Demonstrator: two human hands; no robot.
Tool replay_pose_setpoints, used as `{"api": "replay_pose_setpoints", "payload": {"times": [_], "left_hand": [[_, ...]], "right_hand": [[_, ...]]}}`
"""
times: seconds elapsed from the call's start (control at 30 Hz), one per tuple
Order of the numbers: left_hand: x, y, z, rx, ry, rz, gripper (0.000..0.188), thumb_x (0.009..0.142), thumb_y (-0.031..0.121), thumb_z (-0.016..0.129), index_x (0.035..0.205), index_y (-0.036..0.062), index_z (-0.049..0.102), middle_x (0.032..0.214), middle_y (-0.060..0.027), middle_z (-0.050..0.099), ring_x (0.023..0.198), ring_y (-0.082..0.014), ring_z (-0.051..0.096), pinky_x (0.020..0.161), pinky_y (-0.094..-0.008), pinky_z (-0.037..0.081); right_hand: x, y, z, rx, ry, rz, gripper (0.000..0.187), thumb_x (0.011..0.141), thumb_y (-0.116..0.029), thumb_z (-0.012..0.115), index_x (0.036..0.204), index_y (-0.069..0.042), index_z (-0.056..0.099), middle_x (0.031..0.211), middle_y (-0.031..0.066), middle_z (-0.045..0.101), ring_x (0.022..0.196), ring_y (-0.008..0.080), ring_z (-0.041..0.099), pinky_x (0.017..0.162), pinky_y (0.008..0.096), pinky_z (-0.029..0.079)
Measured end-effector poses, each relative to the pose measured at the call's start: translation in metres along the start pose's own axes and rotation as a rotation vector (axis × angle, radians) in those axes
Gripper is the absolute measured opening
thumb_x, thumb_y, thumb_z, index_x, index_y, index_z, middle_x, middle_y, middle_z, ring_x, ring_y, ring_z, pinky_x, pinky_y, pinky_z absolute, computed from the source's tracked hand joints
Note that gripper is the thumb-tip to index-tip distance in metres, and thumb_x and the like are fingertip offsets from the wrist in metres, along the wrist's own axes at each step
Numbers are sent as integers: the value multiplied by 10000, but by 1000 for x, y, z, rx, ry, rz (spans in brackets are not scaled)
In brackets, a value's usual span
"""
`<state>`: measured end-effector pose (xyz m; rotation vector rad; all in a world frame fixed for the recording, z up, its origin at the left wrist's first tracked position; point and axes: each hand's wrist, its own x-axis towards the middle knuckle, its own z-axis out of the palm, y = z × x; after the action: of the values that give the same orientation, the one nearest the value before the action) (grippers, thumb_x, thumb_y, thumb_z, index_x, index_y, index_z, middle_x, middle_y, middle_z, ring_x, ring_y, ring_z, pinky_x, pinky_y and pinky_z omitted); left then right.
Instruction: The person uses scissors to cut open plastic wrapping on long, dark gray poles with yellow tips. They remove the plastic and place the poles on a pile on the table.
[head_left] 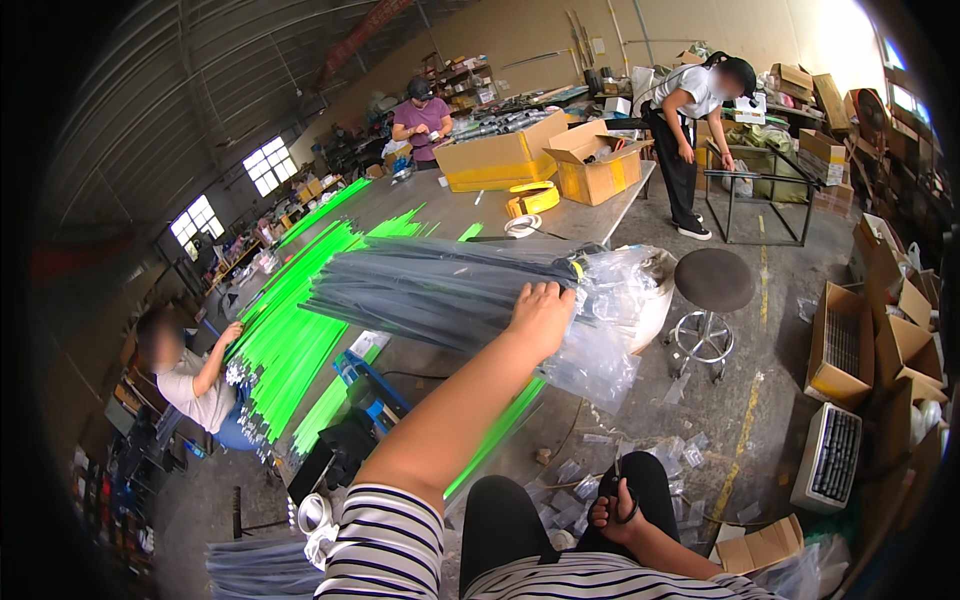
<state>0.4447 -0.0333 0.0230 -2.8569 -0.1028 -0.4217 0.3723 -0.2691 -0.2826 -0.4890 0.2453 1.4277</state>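
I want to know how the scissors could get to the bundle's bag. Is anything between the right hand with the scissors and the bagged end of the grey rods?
Nothing solid shows in between. The right hand holds scissors low over the lap; the bag on the grey rods is higher up, under the left hand. Only open air over the littered floor separates them.

Round stool, green rods, cardboard boxes

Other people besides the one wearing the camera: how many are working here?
3. One person sits at the left by the green rods, one stands behind the far boxes, one bends over at the back right. Others may be hidden.
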Motion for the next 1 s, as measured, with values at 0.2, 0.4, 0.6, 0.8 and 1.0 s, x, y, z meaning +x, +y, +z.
{"api": "replay_pose_setpoints", "payload": {"times": [0.2,0.4,0.6,0.8,1.0], "left_hand": [[-14,-9,-11,-104,203,123,378,614,49,566,980,34,474,917,-139,467,911,-310,458,829,-391,356],[-46,45,-41,-309,279,363,488,609,79,580,1072,27,433,915,-142,445,881,-297,463,822,-384,371],[-70,74,-35,-459,374,459,517,604,43,558,1104,12,431,896,-127,472,840,-289,468,802,-378,367],[-77,77,-30,-478,420,406,382,682,80,522,1059,25,490,965,-117,525,910,-265,489,886,-413,327],[-71,68,-29,-502,424,310,442,631,-17,560,1066,34,499,977,-103,524,925,-267,480,874,-409,328]], "right_hand": [[-16,-7,-8,61,33,-64,591,685,-707,403,599,-123,385,547,-29,307,484,107,313,440,214,267],[-35,-6,5,-146,162,-363,342,741,-388,616,663,-101,448,579,15,423,503,131,394,482,247,340],[-58,-62,99,-143,-124,-599,422,770,-506,495,769,-84,468,978,239,554,905,310,566,789,369,464],[-56,-82,180,-9,-382,-641,500,779,-406,550,1086,-26,449,879,55,554,756,143,537,747,281,442],[-67,-104,182,160,-266,-809,173,707,19,627,697,-83,488,779,93,574,735,203,586,661,268,502]]}}
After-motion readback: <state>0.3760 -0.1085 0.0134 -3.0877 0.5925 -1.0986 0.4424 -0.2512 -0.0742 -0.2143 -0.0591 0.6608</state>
